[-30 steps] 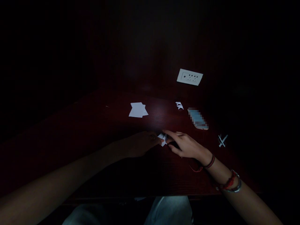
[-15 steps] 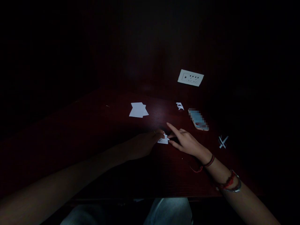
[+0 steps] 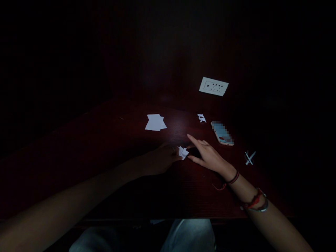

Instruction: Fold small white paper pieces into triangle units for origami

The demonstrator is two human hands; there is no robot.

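Observation:
A small folded piece of white paper (image 3: 183, 153) with several pointed flaps lies low over the dark red table. My left hand (image 3: 161, 159), in shadow, is closed on its left edge. My right hand (image 3: 210, 155) is just right of the paper, index finger stretched forward and thumb apart from it. The thumb and a partly hidden finger come close to the paper's right edge; whether they touch it I cannot tell.
Flat white paper sheets (image 3: 154, 122) lie beyond my left hand. Another folded paper piece (image 3: 202, 118) and a phone (image 3: 222, 133) are at the back right. Crossed pale strips (image 3: 250, 158) lie farther right. A socket panel (image 3: 214, 86) is on the wall behind the dark red table (image 3: 168, 196).
The folded paper has turned and now shows its pointed flaps. My right hand's fingers have spread a little from its right corner. The left hand has shifted slightly left.

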